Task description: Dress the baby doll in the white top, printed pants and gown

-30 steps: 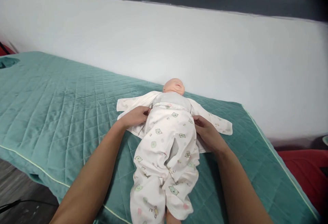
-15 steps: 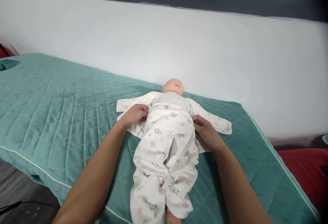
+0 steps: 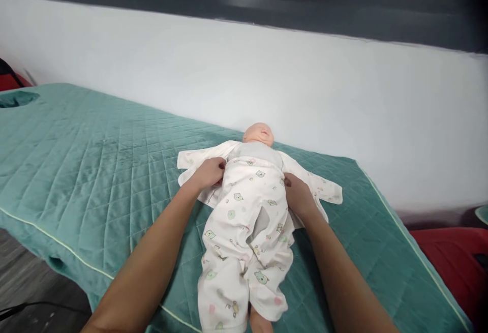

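A baby doll point(image 3: 259, 133) lies on its back, its head toward the wall. It wears white printed baby trousers point(image 3: 244, 221), pulled high over a grey torso, with a gap at the crotch. A white baby jacket point(image 3: 324, 188) lies spread open beneath it, sleeves out to both sides. My left hand point(image 3: 211, 173) is closed at the left side of the trousers near the waistband, fingers pinching the cloth. On the opposite side my right hand point(image 3: 299, 193) pinches the trousers' edge, its fingertips partly hidden. One bare doll foot point(image 3: 261, 321) shows at the bottom.
The doll rests on a bed with a green quilted cover point(image 3: 114, 170), which has a hole at the far left. Behind it runs a white wall point(image 3: 152, 58) below a dark ledge point(image 3: 247, 5). A red object point(image 3: 453, 267) stands at the right; a black cable point(image 3: 46, 303) lies lower left.
The view has tilted up slightly, showing more of the dark ledge. Both hands stay at the sides of the trousers, the right one having moved slightly inward.
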The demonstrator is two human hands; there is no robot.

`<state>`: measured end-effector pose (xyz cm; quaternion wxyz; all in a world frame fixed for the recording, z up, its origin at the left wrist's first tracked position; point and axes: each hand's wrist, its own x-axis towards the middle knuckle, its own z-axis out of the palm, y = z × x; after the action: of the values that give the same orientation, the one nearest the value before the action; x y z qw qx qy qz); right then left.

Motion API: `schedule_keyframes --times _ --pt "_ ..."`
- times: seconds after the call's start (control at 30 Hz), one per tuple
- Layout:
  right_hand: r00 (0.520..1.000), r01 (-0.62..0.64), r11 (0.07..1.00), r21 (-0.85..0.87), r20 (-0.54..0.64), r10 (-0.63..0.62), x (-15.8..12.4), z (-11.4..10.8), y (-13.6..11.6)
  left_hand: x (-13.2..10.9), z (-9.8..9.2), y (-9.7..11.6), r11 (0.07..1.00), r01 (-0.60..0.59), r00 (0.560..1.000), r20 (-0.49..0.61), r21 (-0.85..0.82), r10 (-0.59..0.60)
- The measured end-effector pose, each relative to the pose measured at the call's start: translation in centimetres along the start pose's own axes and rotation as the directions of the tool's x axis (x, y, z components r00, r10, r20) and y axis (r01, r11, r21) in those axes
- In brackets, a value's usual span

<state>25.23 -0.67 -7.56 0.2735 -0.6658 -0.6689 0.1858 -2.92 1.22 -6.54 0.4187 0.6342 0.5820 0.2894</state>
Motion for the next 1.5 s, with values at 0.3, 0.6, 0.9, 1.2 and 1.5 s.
schedule_keyframes --times 0.3,0.6,0.9,1.2,1.5 --pt "0.973 0.154 0.982 0.11 0.155 -0.17 1.5 -1.2 -0.6 0.9 -1.4 1.8 0.986 -0.151 0.965 0.226 0.076 0.13" --pt "0.953 -0.212 0.511 0.833 0.291 -0.079 -0.7 -0.7 -0.8 -0.8 0.0 1.1 0.891 -0.026 0.965 0.22 -0.454 0.14" --pt "0.944 -0.217 0.423 0.88 0.3 -0.138 -1.1 -0.4 -1.0 -0.4 1.1 0.5 0.717 0.023 0.974 0.178 -0.697 0.142" --pt "0.947 -0.146 0.547 0.824 0.277 -0.164 -1.4 -0.4 -1.1 -1.6 0.6 1.8 0.82 -0.046 0.971 0.168 -0.571 0.171" --pt "0.931 -0.239 0.629 0.74 0.358 -0.067 -1.1 -0.6 -0.8 -2.3 0.2 2.5 0.916 -0.106 0.98 0.114 -0.387 0.162"
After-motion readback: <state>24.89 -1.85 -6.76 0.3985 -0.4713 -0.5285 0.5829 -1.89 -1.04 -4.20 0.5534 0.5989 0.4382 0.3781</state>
